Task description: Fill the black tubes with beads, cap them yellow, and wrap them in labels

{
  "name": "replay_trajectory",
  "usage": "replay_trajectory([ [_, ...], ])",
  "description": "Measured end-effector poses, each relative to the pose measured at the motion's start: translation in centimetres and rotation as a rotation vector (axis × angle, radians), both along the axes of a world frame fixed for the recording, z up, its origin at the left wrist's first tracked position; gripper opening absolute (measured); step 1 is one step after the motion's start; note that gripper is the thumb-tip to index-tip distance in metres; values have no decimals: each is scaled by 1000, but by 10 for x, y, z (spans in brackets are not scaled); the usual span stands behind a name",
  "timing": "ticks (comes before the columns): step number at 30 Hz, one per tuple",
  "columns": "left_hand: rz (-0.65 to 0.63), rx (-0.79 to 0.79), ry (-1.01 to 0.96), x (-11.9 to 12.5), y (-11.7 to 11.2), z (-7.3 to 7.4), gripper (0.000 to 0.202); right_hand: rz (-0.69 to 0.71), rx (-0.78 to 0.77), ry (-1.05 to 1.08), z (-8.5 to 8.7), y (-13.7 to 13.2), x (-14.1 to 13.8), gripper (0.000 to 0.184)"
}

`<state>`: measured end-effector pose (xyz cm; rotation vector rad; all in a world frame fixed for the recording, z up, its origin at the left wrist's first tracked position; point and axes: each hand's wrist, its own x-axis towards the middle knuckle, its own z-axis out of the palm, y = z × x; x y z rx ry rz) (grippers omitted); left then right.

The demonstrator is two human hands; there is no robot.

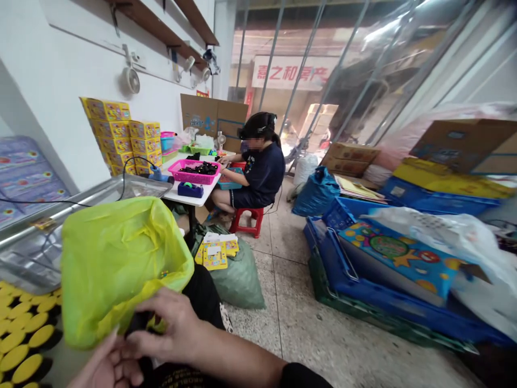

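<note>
There is 1 yellow-lined container point(92, 269) at 8 o'clock, right by the 2 hands. More than 10 yellow round pieces point(41, 335) lie in rows farther out at 8 o'clock. Beyond are 1 white surface point(210, 189), 1 pink basket point(189, 177) and 1 blue tape dispenser point(190, 190), all toward 9 o'clock. Just left of centre, 1 co-worker point(264, 172) sits on 1 red stool point(247, 220). Past the surface stand 2 stacks of yellow boxes point(121, 137), between 9 and 10 o'clock.

The yellow-lined container gapes upward, its liner creased; a small multicoloured patch shows inside. Black pieces point(200, 168) fill the pink basket. At 4 o'clock, 1 blue crate point(323, 245) holds a printed blue panel point(404, 253) and white plastic.

The right hand point(172, 323) comes in from 5 o'clock, wrist bent, fingers curved at the container's near side. The left hand point(105, 366) is lower, fingers curled, close beside it. A dark patch lies between their fingertips; whether either grips anything, I cannot tell.
</note>
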<state>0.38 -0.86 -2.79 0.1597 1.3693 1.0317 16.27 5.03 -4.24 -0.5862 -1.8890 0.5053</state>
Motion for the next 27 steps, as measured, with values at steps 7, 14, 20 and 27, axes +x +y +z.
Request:
replay_trajectory([
  [7,64,-31,-216,13,30,-4,61,-300,-200,306,0,8,18,27],
  [14,263,310,-80,20,40,-6,45,-249,-429,411,-7,0,30,25],
  [20,198,266,-92,25,30,-11,34,-230,-590,608,-9,9,47,32],
  [27,153,297,-126,26,27,-25,35,-129,-772,699,-15,9,40,35],
])
